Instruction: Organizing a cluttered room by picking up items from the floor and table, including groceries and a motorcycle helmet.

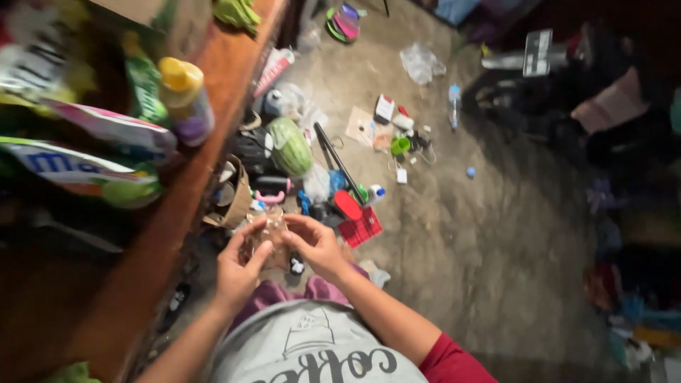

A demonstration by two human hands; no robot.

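Observation:
My left hand (237, 266) and my right hand (317, 245) meet in front of my chest. Together they hold a small crumpled clear plastic bag (268, 230) with something brownish inside. The fingers of both hands pinch its sides. Below my hands lies a cluttered concrete floor (461, 234). Directly under the bag I can see a brown paper bag (237, 202), a red plastic basket (360, 228) and a green striped melon (289, 145).
A wooden shelf (177, 206) runs along my left, carrying a yellow-capped bottle (186, 99) and colourful packets (85, 167). A black stick (337, 159), cardboard, small bottles and plastic bags litter the floor. Dark bags and clothes pile up at the right.

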